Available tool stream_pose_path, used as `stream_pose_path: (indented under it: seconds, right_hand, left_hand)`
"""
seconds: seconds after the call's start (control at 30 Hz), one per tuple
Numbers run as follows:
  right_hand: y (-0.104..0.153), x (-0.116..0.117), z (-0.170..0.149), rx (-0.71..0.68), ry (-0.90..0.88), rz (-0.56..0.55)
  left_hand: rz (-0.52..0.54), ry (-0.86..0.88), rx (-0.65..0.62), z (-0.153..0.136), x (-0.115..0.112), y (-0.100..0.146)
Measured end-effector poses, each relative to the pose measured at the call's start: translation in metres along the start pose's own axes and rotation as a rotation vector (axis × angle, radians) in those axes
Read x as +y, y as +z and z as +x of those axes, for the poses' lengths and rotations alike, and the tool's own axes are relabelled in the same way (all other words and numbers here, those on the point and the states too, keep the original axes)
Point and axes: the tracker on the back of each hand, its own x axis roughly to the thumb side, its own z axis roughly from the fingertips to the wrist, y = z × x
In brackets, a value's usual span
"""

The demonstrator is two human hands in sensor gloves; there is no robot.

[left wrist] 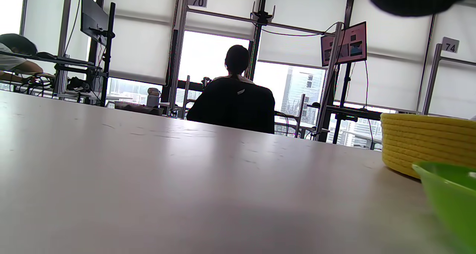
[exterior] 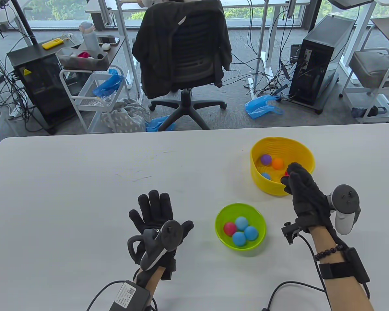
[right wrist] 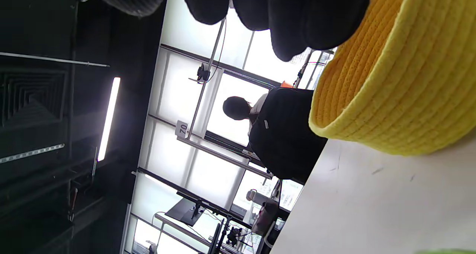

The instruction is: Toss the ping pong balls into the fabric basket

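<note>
Fingers [exterior: 293, 171] of the right hand [exterior: 306, 194] seemingly pinch a red ball [exterior: 286, 173] over the white table [exterior: 84, 194].

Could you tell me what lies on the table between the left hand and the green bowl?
Nothing: the table view shows only bare white table between the left hand and the green plastic bowl.

White table [exterior: 84, 194] carries a yellow fabric basket [exterior: 306, 155] under the right hand's [exterior: 306, 194] fingertips, a green bowl [exterior: 221, 239] between both hands, and the flat left hand [exterior: 155, 217].
</note>
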Motion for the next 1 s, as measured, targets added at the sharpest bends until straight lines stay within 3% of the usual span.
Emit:
stream_pose_path:
  seconds: [0.17, 0.5, 0.83, 1.0]
  right_hand:
    - [0.008, 0.027, 0.031, -0.104, 0.271, 0.074]
    - [0.03, 0.079, 0.069, -0.197, 0.525, 0.344]
    - [0.041, 0.117, 0.056, -0.083, 0.666, 0.682]
    - [0.045, 0.131, 0.046, -0.041, 0.726, 0.767]
  left_hand:
    - [0.005, -0.001, 0.002, 0.0, 0.0, 0.001]
    - [0.003, 0.018, -0.006, 0.0, -0.001, 0.001]
    - [-0.014, 0.038, -0.018, 0.001, -0.003, 0.001]
    - [-0.017, 0.048, -0.018, 0.001, -0.003, 0.001]
